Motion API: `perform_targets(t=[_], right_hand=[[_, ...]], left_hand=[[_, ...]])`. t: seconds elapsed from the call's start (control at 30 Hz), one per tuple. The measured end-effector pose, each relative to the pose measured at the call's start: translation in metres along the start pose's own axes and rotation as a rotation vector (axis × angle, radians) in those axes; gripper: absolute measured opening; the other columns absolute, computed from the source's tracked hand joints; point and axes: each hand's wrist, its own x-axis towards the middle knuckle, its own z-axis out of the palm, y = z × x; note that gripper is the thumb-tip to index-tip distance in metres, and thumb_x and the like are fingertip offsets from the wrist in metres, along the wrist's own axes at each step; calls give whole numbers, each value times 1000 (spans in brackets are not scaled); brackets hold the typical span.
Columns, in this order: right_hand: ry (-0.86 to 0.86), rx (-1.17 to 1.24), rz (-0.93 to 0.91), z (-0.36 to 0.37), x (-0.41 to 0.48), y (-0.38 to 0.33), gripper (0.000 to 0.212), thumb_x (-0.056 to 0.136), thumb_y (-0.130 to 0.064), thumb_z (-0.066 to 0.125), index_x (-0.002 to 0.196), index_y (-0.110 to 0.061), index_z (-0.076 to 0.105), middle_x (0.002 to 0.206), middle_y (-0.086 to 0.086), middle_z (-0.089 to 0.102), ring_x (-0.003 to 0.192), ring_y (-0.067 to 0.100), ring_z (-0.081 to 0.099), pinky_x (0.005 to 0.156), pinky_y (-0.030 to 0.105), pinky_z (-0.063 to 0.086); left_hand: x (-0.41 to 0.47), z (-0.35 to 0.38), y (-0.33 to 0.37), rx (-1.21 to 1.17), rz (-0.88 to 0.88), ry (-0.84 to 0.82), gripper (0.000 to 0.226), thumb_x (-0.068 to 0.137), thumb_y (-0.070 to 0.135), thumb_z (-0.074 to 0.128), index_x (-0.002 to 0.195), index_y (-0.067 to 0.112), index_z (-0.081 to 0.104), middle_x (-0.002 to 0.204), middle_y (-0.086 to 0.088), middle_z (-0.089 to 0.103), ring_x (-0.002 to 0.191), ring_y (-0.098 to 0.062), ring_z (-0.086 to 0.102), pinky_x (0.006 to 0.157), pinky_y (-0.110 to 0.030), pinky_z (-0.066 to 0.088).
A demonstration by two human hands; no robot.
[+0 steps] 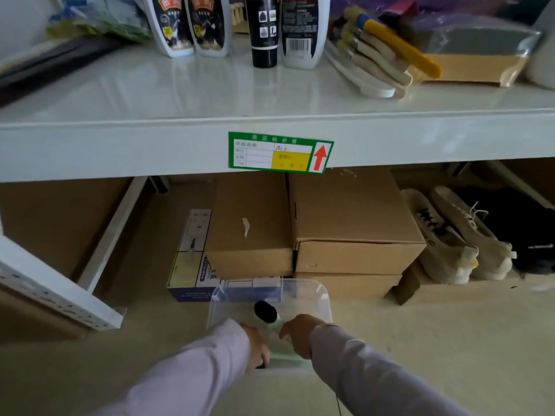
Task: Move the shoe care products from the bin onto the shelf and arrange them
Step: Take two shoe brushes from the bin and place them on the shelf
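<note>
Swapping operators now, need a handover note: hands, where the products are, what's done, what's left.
Left hand and right hand: both down inside the clear bin on the floor; whether either grips anything cannot be told.
In the bin: at least one item with a black cap, contents blurred.
Done: four bottles stand in a row at the back of the shelf, brushes to their right.
Left: lift out what remains in the bin, line it up with that row.

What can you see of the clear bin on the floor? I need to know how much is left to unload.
The clear bin is see-through plastic with rounded corners, open-topped, on the floor in front of the lower shelf's boxes. Both hands, left and right, reach inside. One black-capped item shows; anything else is hidden or blurred.
</note>
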Motion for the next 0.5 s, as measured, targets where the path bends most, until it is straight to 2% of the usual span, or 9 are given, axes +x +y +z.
perform_targets(t=[0.07,0.17,0.27,0.37,0.43,0.5], right_hand=[[-30,-37,-14,2,2,-1,54,94,-7,48,144,-18,32,150,11,34,136,30,35,114,34,28],[-15,-95,-28,7,7,-2,44,95,-12,45,139,-16,42,145,13,41,132,32,41,112,41,34],[14,-152,-24,7,8,-1,42,95,-14,46,137,-13,44,144,14,41,131,32,38,113,36,29],[114,-230,2,5,9,-1,36,95,-14,46,129,-9,53,134,13,52,120,31,46,107,34,34],[157,-201,33,4,10,0,33,94,-12,43,125,-7,55,127,14,56,116,32,50,106,35,37],[199,-92,44,1,7,1,35,93,-10,43,127,-6,53,127,15,58,115,32,51,104,35,40]], left_hand=[[5,5,-2,19,-6,-19,40,96,28,35,134,39,43,154,1,27,140,-27,28,117,-45,25],[7,8,0,35,22,-33,40,97,26,34,134,35,45,153,5,31,138,-24,33,117,-41,26],[0,2,1,9,33,-18,38,97,23,39,134,27,46,149,-4,37,134,-31,37,113,-45,32],[-9,-6,0,-135,26,83,40,91,13,52,131,19,46,142,-13,41,126,-37,44,108,-42,37],[-17,-6,-2,-255,4,183,41,86,4,53,124,18,47,138,-11,45,116,-33,50,104,-38,39],[-22,-4,-8,-321,-11,260,40,84,5,54,120,21,47,134,-9,49,98,-26,51,98,-38,43]])
